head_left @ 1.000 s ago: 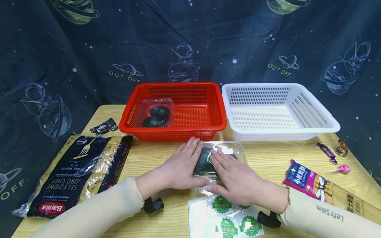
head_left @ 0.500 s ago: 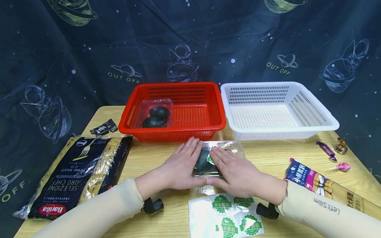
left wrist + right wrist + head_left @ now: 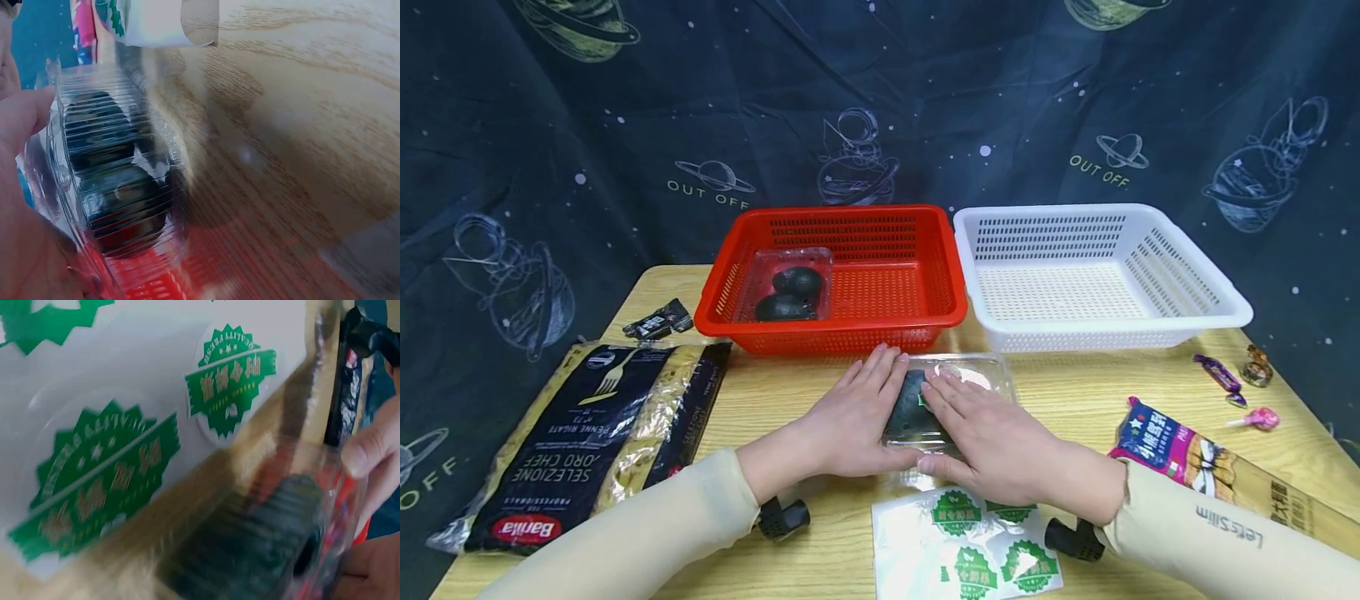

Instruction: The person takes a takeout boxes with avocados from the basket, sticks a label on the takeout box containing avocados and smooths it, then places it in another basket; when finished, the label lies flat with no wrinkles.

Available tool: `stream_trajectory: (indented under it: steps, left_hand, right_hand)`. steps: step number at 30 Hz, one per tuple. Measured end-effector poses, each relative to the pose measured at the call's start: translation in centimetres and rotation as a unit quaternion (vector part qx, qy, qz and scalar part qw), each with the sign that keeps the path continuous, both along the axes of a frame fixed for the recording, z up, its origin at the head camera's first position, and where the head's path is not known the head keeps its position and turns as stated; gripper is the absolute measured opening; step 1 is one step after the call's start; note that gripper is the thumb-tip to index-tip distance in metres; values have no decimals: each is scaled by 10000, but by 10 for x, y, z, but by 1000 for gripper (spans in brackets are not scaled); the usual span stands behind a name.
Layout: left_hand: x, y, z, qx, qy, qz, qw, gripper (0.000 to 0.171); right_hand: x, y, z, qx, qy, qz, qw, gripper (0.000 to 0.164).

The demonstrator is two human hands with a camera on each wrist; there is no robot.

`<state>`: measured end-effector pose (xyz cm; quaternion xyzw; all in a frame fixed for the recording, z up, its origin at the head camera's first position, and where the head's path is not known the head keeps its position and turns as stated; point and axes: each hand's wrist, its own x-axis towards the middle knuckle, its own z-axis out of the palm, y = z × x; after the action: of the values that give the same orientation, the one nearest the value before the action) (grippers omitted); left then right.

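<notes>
Both hands are flat on a clear plastic box (image 3: pixel 1003 385) here, fingers straight and pretty much together rather than curled round anything. The left hand (image 3: pixel 856 421) lies over the box's left side, the right hand (image 3: pixel 996 437) slants across its lid, and the thumbs point at each other along the near edge, tips so close I can't say whether they actually touch. The box sits on the wooden surface (image 3: pixel 1067 392), just on the near side of the red basket (image 3: pixel 831 327), with the sticker sheet (image 3: pixel 898 542) right by it on the person's side. As for what's hard to see: from the head view the right hand hides much of the box and most of a green sticker (image 3: pixel 922 400) on top, so only a sliver of that shows. The left wrist view gives a better look through the ridged side at two dark oval lumps (image 3: pixel 122 203) inside, though glare muddies them and that hand is cut off by the frame. The right wrist view is blurry, box running out the bottom, sheet cropped too. Can't tell how firmly the lid is seated. The right sleeve also covers part of a pasta bag (image 3: pixel 1217 475), which runs out of frame.
</notes>
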<state>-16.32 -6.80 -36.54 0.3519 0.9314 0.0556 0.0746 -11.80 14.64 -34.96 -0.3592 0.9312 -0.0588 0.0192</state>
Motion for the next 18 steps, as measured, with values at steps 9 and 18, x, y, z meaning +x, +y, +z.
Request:
stream_trajectory:
  steps: [9, 18]
  left_hand:
    - [0, -1, -1, 11, 28, -15, 10000, 109]
    - [0, 0, -1, -51, 100, 29, 9999, 112]
  right_hand:
    - [3, -4, -6, 253, 24, 36, 9997, 85]
    - [11, 13, -8, 244, 253, -360, 9987, 86]
